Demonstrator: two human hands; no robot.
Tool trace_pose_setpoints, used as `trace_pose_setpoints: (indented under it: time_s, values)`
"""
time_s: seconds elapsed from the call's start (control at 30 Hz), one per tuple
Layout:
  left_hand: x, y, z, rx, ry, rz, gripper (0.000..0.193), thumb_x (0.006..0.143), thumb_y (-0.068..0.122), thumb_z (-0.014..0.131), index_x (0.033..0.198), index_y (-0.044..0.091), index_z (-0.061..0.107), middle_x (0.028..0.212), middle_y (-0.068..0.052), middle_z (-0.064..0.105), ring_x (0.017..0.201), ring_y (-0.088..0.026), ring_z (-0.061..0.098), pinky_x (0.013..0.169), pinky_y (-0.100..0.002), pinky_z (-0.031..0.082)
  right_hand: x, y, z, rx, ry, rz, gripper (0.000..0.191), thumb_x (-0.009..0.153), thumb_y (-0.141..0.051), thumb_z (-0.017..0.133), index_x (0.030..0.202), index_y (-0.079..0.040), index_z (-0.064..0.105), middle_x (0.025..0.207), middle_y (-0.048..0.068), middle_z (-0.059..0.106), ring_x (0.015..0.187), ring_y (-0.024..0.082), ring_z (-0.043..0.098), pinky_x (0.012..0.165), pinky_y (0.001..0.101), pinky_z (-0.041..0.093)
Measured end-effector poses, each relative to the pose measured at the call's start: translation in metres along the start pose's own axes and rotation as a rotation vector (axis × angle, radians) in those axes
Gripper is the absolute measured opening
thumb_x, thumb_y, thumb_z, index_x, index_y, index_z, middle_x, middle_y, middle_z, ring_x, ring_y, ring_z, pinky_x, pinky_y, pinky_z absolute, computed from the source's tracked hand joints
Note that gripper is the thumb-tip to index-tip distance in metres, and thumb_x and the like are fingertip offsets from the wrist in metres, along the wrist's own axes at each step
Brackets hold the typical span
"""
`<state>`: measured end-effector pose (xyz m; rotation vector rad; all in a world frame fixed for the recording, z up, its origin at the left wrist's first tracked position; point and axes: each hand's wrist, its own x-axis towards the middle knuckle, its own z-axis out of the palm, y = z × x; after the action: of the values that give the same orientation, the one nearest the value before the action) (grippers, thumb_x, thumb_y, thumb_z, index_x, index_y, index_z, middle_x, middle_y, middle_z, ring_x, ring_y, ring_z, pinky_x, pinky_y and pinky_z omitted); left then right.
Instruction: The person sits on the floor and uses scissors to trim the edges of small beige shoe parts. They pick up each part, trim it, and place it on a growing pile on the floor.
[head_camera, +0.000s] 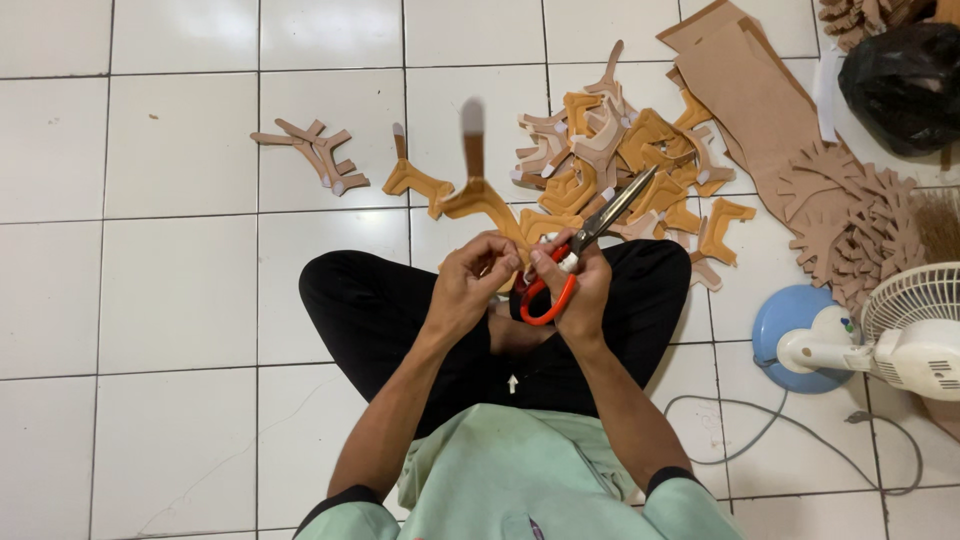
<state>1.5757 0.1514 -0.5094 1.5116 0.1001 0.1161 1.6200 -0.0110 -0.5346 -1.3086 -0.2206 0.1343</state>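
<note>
White floor tiles (150, 290) fill the left of the frame, bare but for a small cluster of pale tan branched cut-outs (318, 154) at upper left. Just right of it lies a single ochre Y-shaped piece (418, 182). At centre, the left hand (470, 285) is closed in a pinch on the lower end of a mustard-brown forked leather-like strap piece (480, 195), which sticks up and away from the person, its tip blurred. It looks light, thin and floppy, so it is best held near the end being worked, as it is now. The right hand (583, 292) is wrapped shut around the orange handles of the steel-bladed scissors (585, 245), blades pointing to the upper right; whether the blades are parted I cannot tell. Behind them spreads a heap of ochre and beige cut pieces (620, 160), then flat brown sheets (745, 85) and a stack of tan branched shapes (850, 225). At far right stand a black plastic bag (905, 85) and a white electric fan with a blue base (860, 335), its grey cord (780, 425) trailing across the tiles.
</note>
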Motion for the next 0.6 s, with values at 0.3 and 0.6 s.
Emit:
trace_pose_setpoints:
  time_s: [0.3, 0.6]
  values:
    - [0.008, 0.009, -0.037, 0.206, 0.118, 0.087, 0.01, 0.101, 0.009, 0.067, 0.098, -0.001, 0.069, 0.091, -0.003, 0.061, 0.079, -0.011, 0.057, 0.073, -0.025, 0.05, -0.033, 0.008, -0.035, -0.015, -0.517, 0.302, 0.058, 0.095, -0.053, 0.064, 0.109, 0.004, 0.065, 0.078, 0.009, 0.071, 0.048, 0.005, 0.054, 0.045, 0.0187, 0.044]
    - [0.001, 0.009, -0.039, 0.092, 0.061, 0.189, 0.008, 0.1, 0.008, 0.065, 0.1, 0.0, 0.067, 0.102, -0.003, 0.065, 0.093, -0.012, 0.072, 0.088, -0.027, 0.062, -0.039, 0.013, -0.045, 0.258, -0.631, 0.503, 0.08, 0.097, -0.07, 0.05, 0.101, 0.009, 0.065, 0.068, 0.006, 0.061, 0.042, 0.007, 0.05, 0.038, 0.0195, 0.041]
